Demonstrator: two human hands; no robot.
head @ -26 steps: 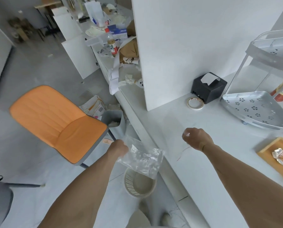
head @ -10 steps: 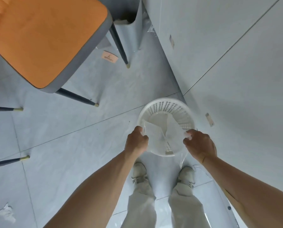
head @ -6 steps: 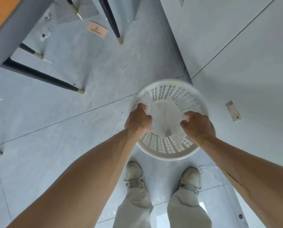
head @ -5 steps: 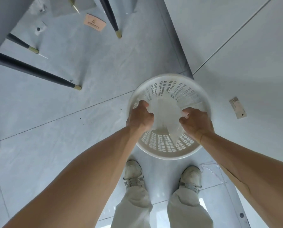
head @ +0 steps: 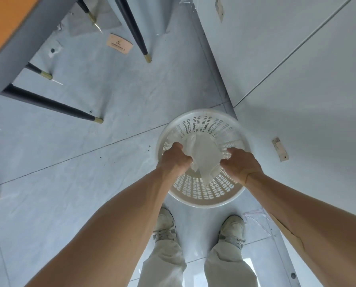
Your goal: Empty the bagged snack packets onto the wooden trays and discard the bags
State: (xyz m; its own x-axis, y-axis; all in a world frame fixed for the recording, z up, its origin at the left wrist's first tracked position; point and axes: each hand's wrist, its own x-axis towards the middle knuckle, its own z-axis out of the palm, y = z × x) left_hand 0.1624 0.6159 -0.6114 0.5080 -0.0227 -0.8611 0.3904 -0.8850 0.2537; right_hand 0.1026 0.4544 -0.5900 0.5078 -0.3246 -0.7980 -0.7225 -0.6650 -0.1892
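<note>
Office-like room: chair point(head: 17, 48), wastebasket point(head: 204, 195)

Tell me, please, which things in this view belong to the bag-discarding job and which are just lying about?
Part of the job:
- clear plastic bag, held over the basket
- left hand and right hand, both gripping the bag
- white perforated waste basket

Just lying about:
- orange chair
- tan paper tag on the floor
- label strip by the cabinet
- clear wrapper beside the right shoe

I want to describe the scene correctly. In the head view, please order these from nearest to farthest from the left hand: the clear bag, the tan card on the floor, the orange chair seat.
1. clear bag, held in the left hand
2. tan card, upper centre
3. orange chair seat, top left
</note>
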